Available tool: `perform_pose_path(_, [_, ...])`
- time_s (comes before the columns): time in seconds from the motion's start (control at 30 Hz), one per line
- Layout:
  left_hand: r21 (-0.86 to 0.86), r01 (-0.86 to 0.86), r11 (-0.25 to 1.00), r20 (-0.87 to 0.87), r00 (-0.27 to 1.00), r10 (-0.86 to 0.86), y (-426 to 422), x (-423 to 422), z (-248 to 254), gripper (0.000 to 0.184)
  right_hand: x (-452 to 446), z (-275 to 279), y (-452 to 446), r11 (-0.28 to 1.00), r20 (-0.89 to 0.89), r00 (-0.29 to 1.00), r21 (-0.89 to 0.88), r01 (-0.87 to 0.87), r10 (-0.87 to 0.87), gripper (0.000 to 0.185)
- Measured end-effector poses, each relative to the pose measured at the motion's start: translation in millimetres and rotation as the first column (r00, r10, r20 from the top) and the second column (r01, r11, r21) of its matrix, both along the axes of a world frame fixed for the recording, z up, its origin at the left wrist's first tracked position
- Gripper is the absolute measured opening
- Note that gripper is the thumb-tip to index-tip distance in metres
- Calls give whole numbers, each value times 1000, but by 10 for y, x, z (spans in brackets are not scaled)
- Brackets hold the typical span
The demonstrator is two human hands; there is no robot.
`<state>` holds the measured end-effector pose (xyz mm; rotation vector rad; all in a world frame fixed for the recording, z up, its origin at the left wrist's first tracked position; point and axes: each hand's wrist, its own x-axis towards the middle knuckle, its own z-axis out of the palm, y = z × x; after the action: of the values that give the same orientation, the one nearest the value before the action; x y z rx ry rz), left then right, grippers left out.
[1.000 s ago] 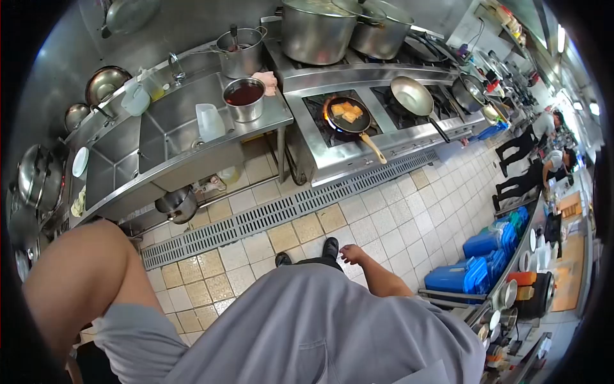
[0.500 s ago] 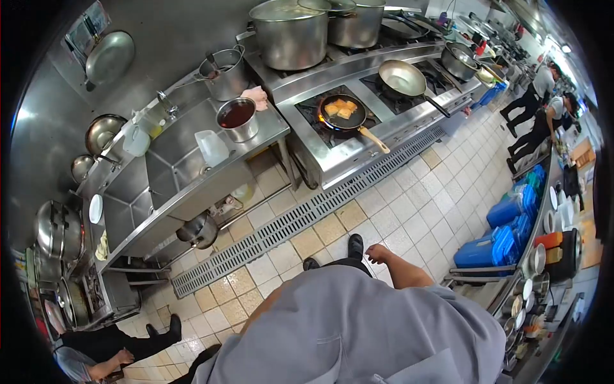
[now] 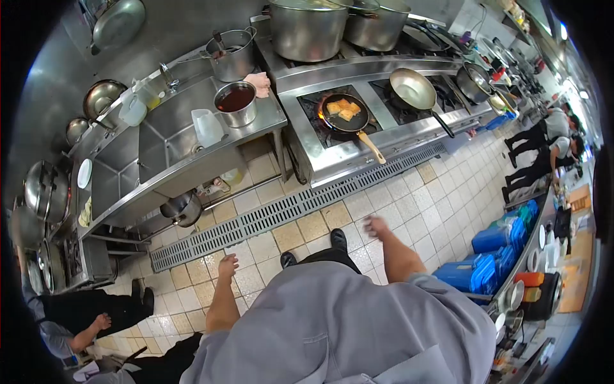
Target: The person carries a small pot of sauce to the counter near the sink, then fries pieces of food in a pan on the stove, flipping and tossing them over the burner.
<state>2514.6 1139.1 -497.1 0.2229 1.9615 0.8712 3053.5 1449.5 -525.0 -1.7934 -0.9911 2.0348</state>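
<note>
My left hand (image 3: 228,265) hangs over the floor at my left side, fingers loosely apart and holding nothing. On the other side, my right hand (image 3: 377,226) is raised a little in front of me, somewhat blurred, with its fingers loosely bent and nothing in it. Neither hand touches anything. Ahead of me on a lit stove burner is a black frying pan (image 3: 332,120) with several golden-brown pieces of food (image 3: 343,109). Its wooden handle (image 3: 371,148) points toward me. To its right rests a steel frying pan (image 3: 413,89) with a black handle.
A pot of dark red liquid (image 3: 235,99) stands on the steel sink counter (image 3: 268,118) beside a pink cloth (image 3: 258,83). Large stockpots (image 3: 307,32) line the back. A floor drain grate (image 3: 281,217) crosses before the stove. Blue containers (image 3: 470,272) are at right. Other people stand left and right.
My left hand has come into view at my left side. My right hand has moved forward. The view has shifted, with the stove slightly nearer the top; another person's arm is raised at far left.
</note>
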Motion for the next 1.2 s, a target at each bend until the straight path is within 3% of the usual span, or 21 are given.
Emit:
perform_pose_path(0.03, [-13,44,999,21,999,-44,5,132,-12,31,18,106,313,972,96,987,211,107,-130,25])
perform_pose_path(0.07, [-23,91,996,43,995,-90,-29,279,-148,31,82,155,658,908,-29,935,228,352,-355,28])
perform_pose_path(0.1, [-31,138,990,65,989,-136,-51,441,-282,31,24,381,935,833,-54,871,269,484,-489,31])
perform_pose_path(0.17, [-102,246,964,107,966,-236,-96,846,-461,29,-46,677,1459,819,-74,880,335,465,-469,34])
perform_pose_path(0.2, [-75,617,784,-164,767,-620,-188,1001,-713,27,-55,717,1745,819,-102,887,348,456,-450,35])
perform_pose_path(0.23, [-160,869,468,-410,373,-832,-180,1129,-888,25,-118,873,1919,856,-103,919,337,392,-380,36])
perform_pose_path(0.3, [-235,786,572,-236,524,-818,130,1725,-409,22,-342,1175,2143,929,-166,961,265,259,-221,35])
perform_pose_path(0.33, [-169,938,303,-429,206,-879,183,1775,-774,23,-448,1272,2209,961,-233,962,203,189,-140,33])
perform_pose_path(0.43, [-425,624,655,-297,588,-753,730,2301,-520,26,-582,1500,2248,981,-390,906,157,-112,166,26])
perform_pose_path(0.5, [-274,552,787,-145,786,-601,1089,2374,-270,25,-686,1658,2207,990,-410,907,135,-45,97,22])
perform_pose_path(0.57, [26,306,952,11,952,-306,1290,2390,-214,25,-715,1731,2074,995,-434,900,101,8,37,20])
perform_pose_path(0.63, [69,145,987,86,985,-150,1489,2398,-155,24,-703,1847,2039,997,-444,896,72,14,19,20])
perform_pose_path(0.8, [160,183,970,11,982,-188,1598,2472,-264,27,-630,1807,2090,995,-481,873,94,-36,77,21])
perform_pose_path(0.9, [24,277,961,14,961,-277,1550,2623,-208,26,-641,1563,2130,991,-489,866,132,-39,99,23])
perform_pose_path(1.1, [-43,229,972,70,972,-226,1351,2832,-189,29,-620,1239,2119,997,-474,879,71,-26,56,28])
perform_pose_path(1.2, [-78,225,971,52,974,-221,1296,2904,-171,29,-591,1203,2170,990,-565,824,-133,-49,-35,32])
